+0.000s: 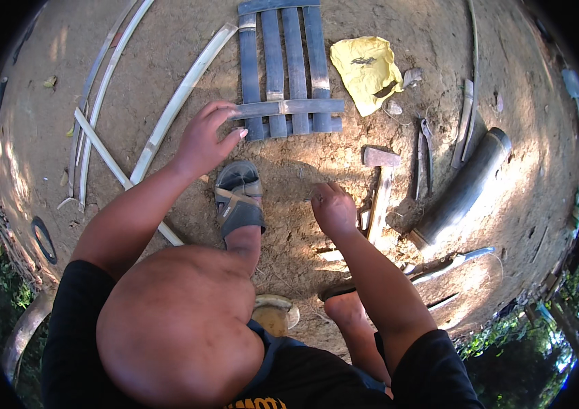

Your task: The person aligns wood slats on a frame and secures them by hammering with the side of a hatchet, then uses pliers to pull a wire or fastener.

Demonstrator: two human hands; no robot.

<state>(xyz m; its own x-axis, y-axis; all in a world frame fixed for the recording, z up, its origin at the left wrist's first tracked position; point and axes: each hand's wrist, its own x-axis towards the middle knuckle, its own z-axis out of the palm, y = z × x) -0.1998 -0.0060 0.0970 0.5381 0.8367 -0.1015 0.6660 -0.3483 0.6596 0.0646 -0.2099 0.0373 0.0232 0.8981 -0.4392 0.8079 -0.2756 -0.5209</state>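
A dark frame of split bamboo slats [294, 61] lies flat on the ground, several long strips joined by crosspieces. My left hand [206, 138] is at the left end of its near crosspiece [303, 106]; the fingertips touch that end, while the thumb stands apart below it. My right hand [336, 210] is nearer to me, between my sandalled foot [240, 194] and a hatchet [380, 180]. Its fingers are curled together around something small and thin that I cannot make out.
Beyond the hatchet lie metal pliers [425, 160] and a thick dark bamboo tube [466, 187]. A crumpled yellow sheet [364, 71] is right of the frame. Long pale bamboo strips [180, 102] lie at left. A long blade [449, 266] rests near my other foot.
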